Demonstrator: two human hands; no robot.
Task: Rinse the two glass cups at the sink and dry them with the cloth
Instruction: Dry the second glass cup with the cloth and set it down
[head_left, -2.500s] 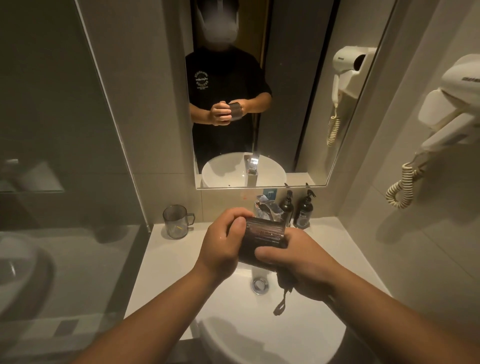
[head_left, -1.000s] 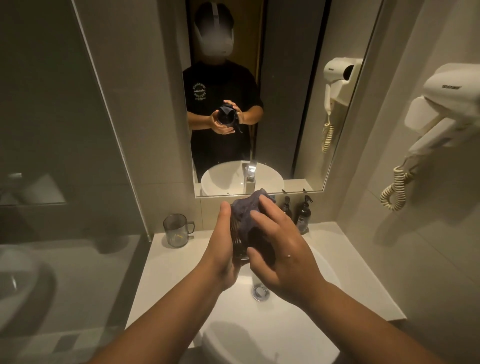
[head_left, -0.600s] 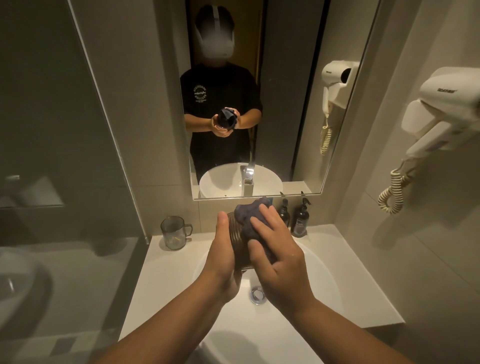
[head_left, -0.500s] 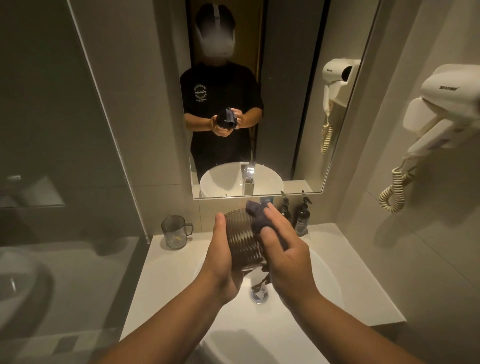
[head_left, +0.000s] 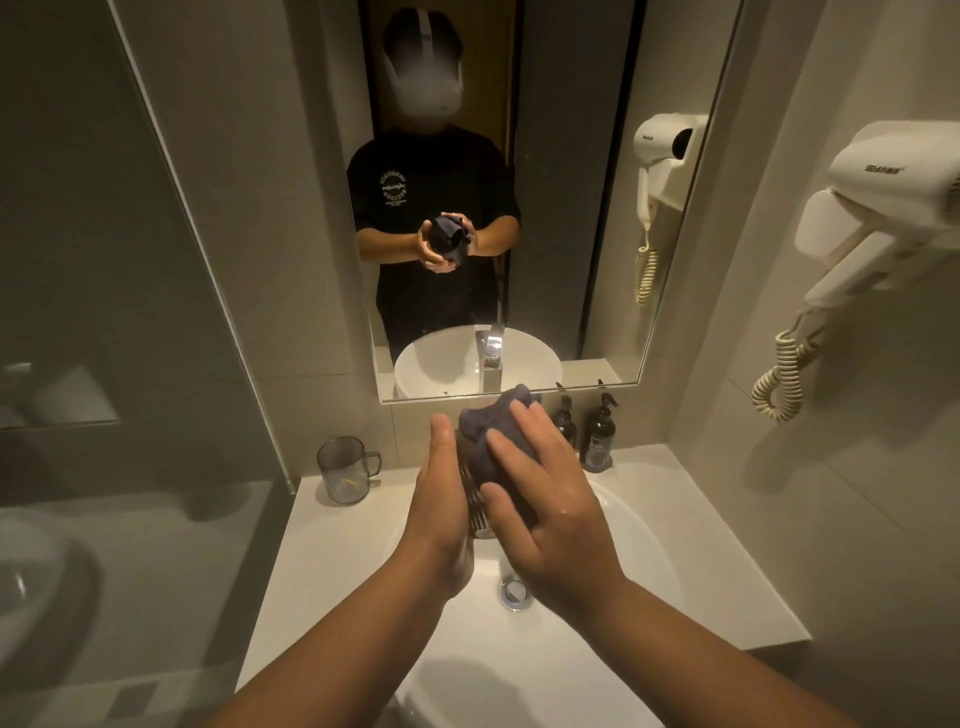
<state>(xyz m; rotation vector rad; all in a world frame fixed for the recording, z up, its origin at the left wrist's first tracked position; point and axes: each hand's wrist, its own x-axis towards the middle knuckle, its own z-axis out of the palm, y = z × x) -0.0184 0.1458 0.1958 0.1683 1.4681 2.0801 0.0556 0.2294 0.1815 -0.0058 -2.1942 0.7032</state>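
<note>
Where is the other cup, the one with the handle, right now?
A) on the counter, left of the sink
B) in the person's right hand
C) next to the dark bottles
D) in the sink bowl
A: the cup with the handle stands upright on the white counter, left of the sink, with neither hand touching it.

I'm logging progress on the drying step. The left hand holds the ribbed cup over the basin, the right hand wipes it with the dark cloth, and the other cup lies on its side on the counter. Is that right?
Not quite. In the head view the other cup stands upright on the counter, not on its side. The rest holds: the left hand holds the ribbed cup over the basin, and the right hand wipes it with the dark cloth.
</note>
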